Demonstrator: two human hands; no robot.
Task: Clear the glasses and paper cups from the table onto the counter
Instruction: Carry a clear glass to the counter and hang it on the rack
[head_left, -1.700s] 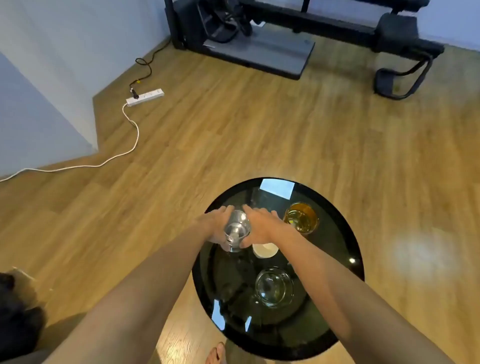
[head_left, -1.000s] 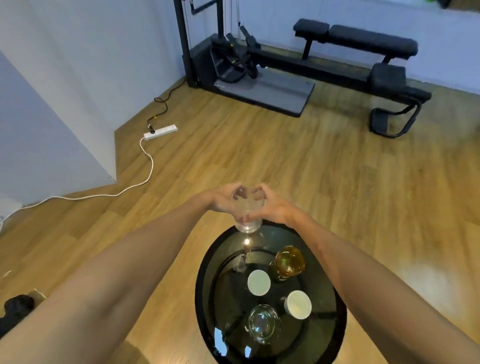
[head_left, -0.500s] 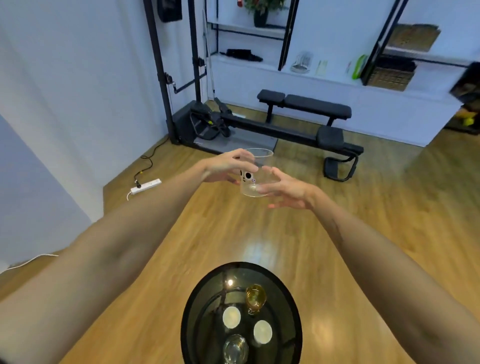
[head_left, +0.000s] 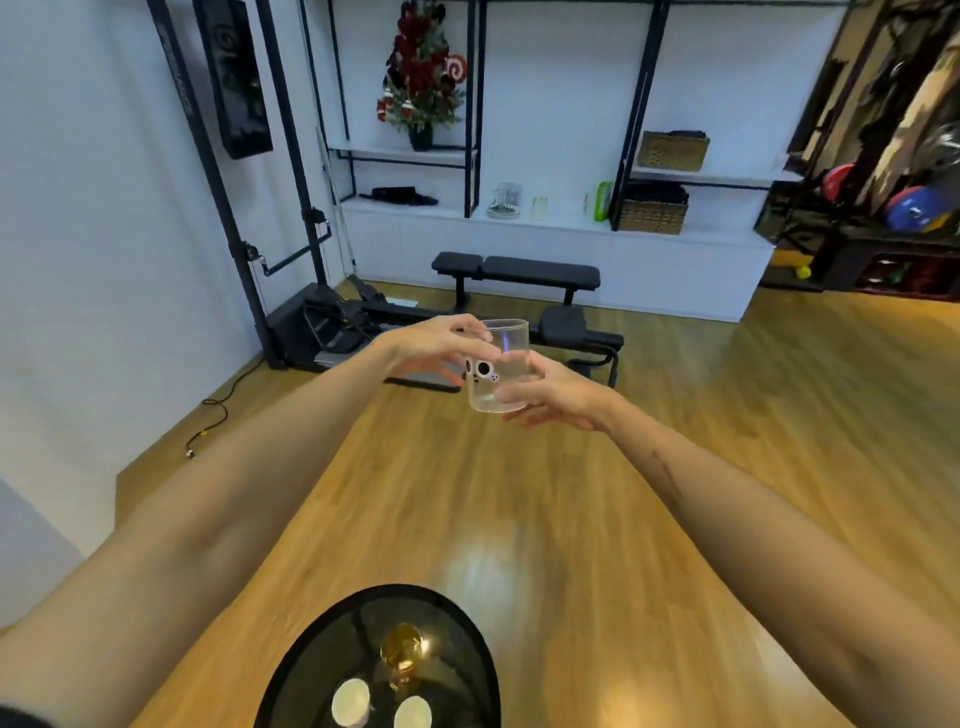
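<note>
Head view gives me both bare arms stretched forward at chest height, with the clear cylindrical drinking glass printed with a small black-and-white figure (head_left: 497, 366) caught between them. My left hand (head_left: 439, 349) closes its grip on the glass from the left, fingers curled round the upper wall near the rim; my right hand (head_left: 553, 397) comes in lower from the right, fingers cupping the base and lower wall. Both grips are clamped on that one glass. It stands upright, long axis vertical, mouth up, printed figure facing back toward me; I cannot tell whether there is any liquid in it. From the grips, the long white desk under the black-framed shelves (head_left: 691, 236) lies straight ahead and well apart, across the wooden floor and beyond the black padded weight bench (head_left: 519, 273), so I judge the coming move to be a forward carry with the axis kept vertical. Behind and below the grips, close to my body, sits the round black glass desk (head_left: 457, 613), carrying a stemmed glass of amber liquid (head_left: 402, 652) and two white paper cups (head_left: 351, 701), with the far paper cup (head_left: 414, 713) just right of the first.
</note>
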